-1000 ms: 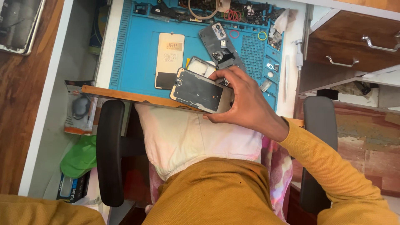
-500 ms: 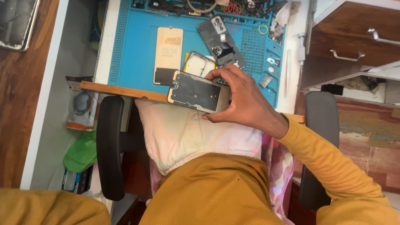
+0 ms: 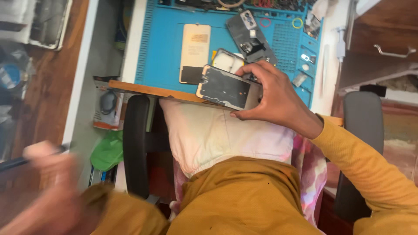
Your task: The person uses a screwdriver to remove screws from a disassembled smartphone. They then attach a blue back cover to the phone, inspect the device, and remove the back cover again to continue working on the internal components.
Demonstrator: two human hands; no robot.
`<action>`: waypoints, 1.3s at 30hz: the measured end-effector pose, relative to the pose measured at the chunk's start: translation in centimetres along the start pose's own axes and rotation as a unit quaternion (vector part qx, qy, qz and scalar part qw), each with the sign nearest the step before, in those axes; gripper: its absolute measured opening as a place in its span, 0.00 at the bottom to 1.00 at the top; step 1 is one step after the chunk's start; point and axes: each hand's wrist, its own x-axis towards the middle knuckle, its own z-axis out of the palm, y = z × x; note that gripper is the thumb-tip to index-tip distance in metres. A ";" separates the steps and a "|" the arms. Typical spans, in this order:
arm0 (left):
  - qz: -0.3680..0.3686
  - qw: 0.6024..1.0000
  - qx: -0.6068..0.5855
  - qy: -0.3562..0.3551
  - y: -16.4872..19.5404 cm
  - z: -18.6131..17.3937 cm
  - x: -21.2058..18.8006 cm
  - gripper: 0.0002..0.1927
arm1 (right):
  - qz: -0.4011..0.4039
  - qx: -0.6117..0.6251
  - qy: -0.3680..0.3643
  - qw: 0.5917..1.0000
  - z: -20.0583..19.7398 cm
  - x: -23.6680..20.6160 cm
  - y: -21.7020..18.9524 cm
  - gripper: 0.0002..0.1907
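Observation:
My right hand grips an opened phone body, a dark frame with a pale rim, at the near edge of a blue work mat. On the mat lie a beige rectangular panel, a second dark phone part and a small pale frame just behind the held phone. My left hand, blurred at the lower left, is closed around a thin dark tool.
A white cushion rests on my lap between black chair armrests. Wooden drawers with a metal handle stand at the right. A green cloth and a boxed item lie at the left.
My left hand has come into view at the lower left, blurred, holding a thin dark tool. The right hand still holds the phone body, now slightly further over the mat's edge.

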 end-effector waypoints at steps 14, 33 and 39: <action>-0.017 0.987 -0.118 -0.112 5.9 4.1 -1.6 0.65 | 0.029 -0.023 -0.014 0.999 0.9 0.4 1.0 0.43; -0.481 0.607 -0.558 -0.298 15.7 -0.9 -0.3 0.40 | -0.053 -0.017 0.040 0.998 1.6 -1.3 -3.5 0.42; -0.200 0.542 -0.717 -0.389 15.6 1.2 -2.6 0.34 | 0.003 -0.009 0.033 0.999 1.3 -3.0 -5.8 0.37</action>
